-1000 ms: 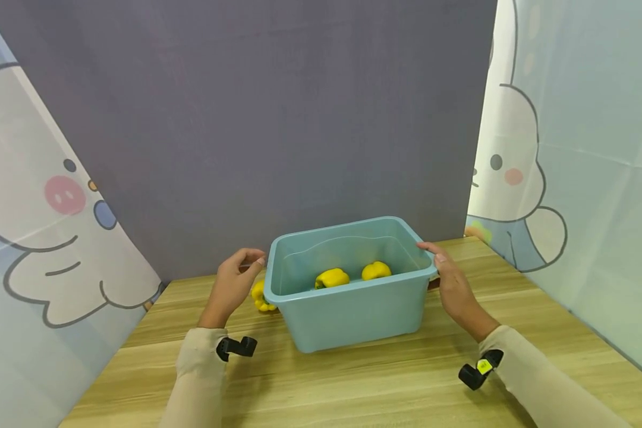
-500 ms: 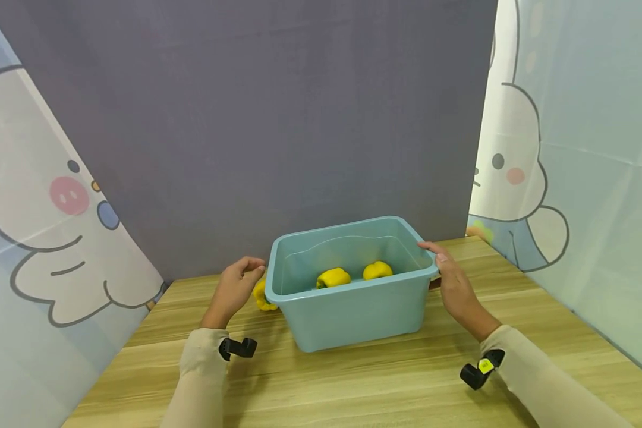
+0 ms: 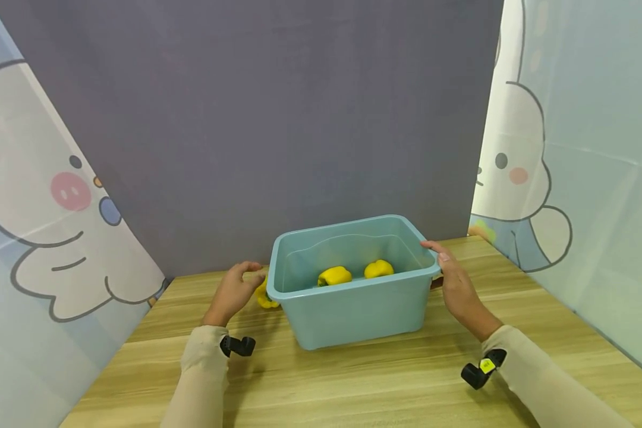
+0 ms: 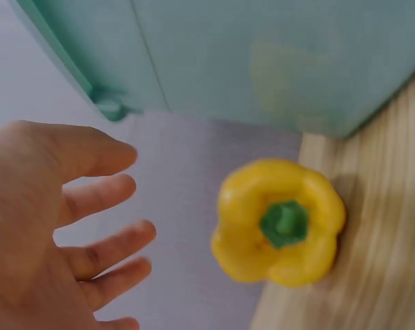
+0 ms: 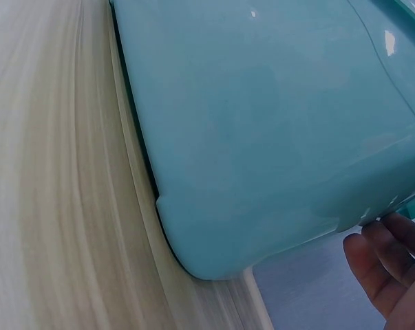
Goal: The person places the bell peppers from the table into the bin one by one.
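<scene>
On the wooden table stands a blue-green plastic bin (image 3: 355,315), with two yellow bell peppers inside: one (image 3: 335,276) left of the middle, another (image 3: 378,269) to its right. My right hand (image 3: 458,294) grips the bin's right rim, thumb on top and curled fingers (image 5: 389,251) under it. Beside the bin's left end, my left hand (image 3: 235,293) hovers with relaxed, slightly bent fingers, holding nothing. A third yellow bell pepper (image 4: 279,223) lies on the table there, its green stem facing the left wrist camera. In the head view the bin and left hand partly hide it.
The wooden table (image 3: 321,386) extends in front of the bin and to both sides. A grey curtain (image 3: 299,131) hangs behind it. Cartoon-printed cloths (image 3: 610,196) stand at left and right. Both wrists wear small black cameras (image 3: 238,346).
My left hand has dropped slightly beside the bin, nearer the outside pepper. My right hand keeps its hold on the rim, and the bin stays in place. The head view has shifted slightly.
</scene>
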`<state>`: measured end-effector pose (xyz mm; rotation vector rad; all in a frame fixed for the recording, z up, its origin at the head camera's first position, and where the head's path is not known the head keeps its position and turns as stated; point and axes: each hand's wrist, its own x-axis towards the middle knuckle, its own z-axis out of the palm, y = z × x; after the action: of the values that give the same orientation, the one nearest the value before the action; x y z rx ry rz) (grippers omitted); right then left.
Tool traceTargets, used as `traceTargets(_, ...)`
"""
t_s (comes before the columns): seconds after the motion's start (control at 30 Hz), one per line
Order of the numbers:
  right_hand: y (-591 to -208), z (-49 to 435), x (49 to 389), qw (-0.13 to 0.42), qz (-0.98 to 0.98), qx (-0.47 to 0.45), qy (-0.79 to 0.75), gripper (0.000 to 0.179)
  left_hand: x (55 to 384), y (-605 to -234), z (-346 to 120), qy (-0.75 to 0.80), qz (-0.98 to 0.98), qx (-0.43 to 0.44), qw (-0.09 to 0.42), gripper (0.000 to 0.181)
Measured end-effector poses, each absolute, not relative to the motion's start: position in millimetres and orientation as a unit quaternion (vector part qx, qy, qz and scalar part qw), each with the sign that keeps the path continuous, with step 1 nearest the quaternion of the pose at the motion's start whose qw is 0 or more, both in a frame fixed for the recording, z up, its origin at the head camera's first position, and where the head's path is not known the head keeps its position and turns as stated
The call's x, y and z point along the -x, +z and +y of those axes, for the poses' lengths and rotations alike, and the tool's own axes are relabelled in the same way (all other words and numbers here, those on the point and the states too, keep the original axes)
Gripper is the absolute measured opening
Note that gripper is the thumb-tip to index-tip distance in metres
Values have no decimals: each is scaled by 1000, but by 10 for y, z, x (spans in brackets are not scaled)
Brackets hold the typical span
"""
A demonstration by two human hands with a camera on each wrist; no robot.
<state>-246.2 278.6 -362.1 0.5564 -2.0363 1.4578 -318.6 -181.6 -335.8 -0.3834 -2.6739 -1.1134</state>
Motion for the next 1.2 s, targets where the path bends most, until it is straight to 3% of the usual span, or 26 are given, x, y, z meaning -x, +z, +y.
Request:
traceTargets(0.3, -3609, 2788, 2474, 283, -756, -215, 551, 52, 3288, -3503, -1909, -333, -928, 138, 96, 52)
traceTargets(0.83, -3599, 2800, 2444, 279, -754, -215, 554, 53, 3322, -3618, -1891, -323, -933, 150, 55, 50)
traceTargets(1.2, -3610, 2796, 2454, 279, -750, -224, 557, 53, 3369, -3683, -1842, -332, -927, 163, 61, 54)
